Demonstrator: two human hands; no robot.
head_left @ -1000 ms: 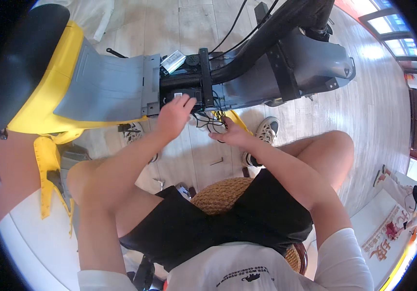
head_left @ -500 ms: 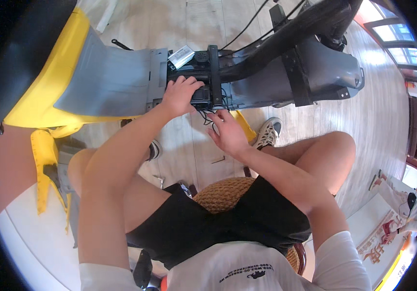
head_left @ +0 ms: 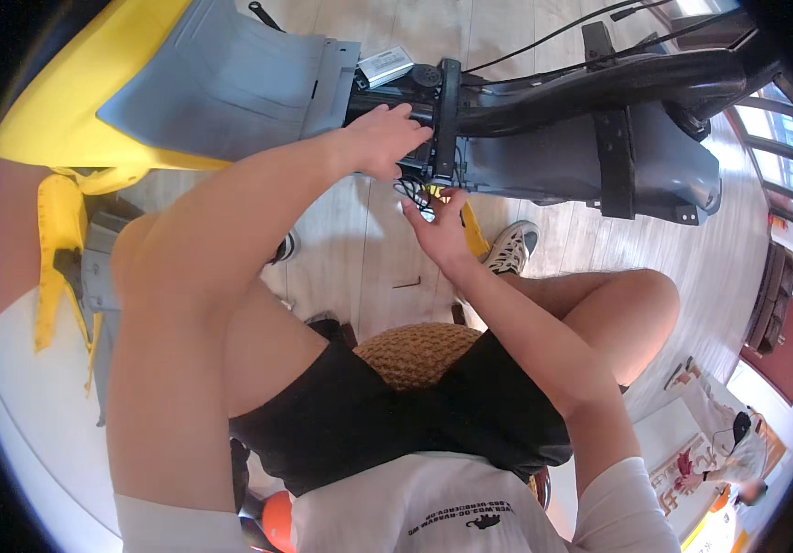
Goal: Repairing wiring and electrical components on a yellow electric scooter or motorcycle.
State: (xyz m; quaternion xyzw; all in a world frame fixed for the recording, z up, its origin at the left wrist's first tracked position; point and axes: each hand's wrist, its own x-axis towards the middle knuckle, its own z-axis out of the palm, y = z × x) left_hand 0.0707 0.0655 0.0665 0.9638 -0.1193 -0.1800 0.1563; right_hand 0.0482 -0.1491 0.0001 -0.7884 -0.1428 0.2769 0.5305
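A scooter with grey floor panels [head_left: 230, 92] and yellow bodywork [head_left: 51, 115] stretches across the view, its black frame tube [head_left: 590, 100] exposed. My left hand [head_left: 383, 140] lies over the open bay beside the black crossbar [head_left: 447, 115], its fingers extended onto the dark parts there. Below the crossbar, my right hand [head_left: 441, 226] has thumb and fingers closed around thin black cables [head_left: 408, 191] hanging from the bay's near edge. A silver metal box [head_left: 384, 66] sits tilted at the bay's far side. The left fingertips partly cover what lies inside the bay.
A hex key [head_left: 407, 283] lies on the wooden floor near my shoe [head_left: 513, 249]. Loose yellow trim [head_left: 58, 240] stands at the left. Long black cables [head_left: 562, 39] run past the frame's far side. Another person [head_left: 738, 452] is at the lower right.
The scooter appears higher and further right as the view shifts. My left hand stays on the bay, moving nearer the crossbar. My right hand remains at the cables, its fingers more closed together.
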